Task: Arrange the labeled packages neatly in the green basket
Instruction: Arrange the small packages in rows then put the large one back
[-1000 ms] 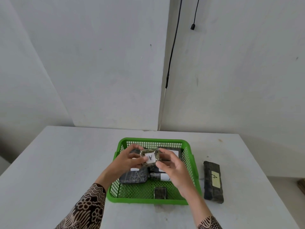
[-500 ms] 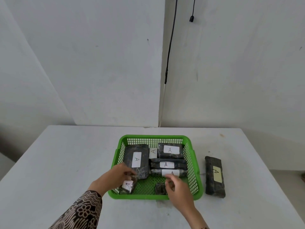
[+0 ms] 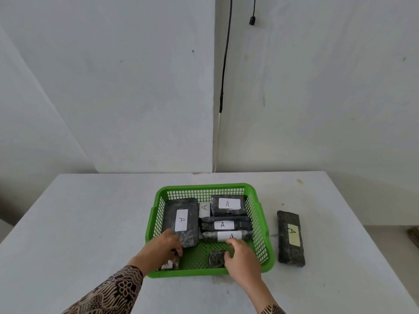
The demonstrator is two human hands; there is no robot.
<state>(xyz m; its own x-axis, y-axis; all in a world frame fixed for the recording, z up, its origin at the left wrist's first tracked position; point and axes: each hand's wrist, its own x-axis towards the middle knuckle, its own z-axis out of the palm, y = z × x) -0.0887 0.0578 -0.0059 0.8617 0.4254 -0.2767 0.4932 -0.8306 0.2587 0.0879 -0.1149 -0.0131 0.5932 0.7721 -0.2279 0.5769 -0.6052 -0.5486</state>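
The green basket (image 3: 205,187) stands mid-table with several dark wrapped packages labelled "A" inside. A large flat package (image 3: 181,220) lies along its left side; three narrower ones (image 3: 227,205) stack at the right. My left hand (image 3: 163,250) rests in the near left corner, fingers closed over a small labelled package (image 3: 169,265). My right hand (image 3: 242,257) grips a small dark package (image 3: 216,258) on the basket floor near the front wall. One long package (image 3: 291,239) with a yellowish label lies on the table right of the basket.
The white table (image 3: 90,223) stretches wide to the left and behind the basket. A black cable (image 3: 224,71) hangs down the wall corner behind. The table's right edge (image 3: 371,245) runs close to the loose package.
Both hands came down from holding one small package above the basket. The left set it in the near left corner; the right moved onto the small dark package at the front.
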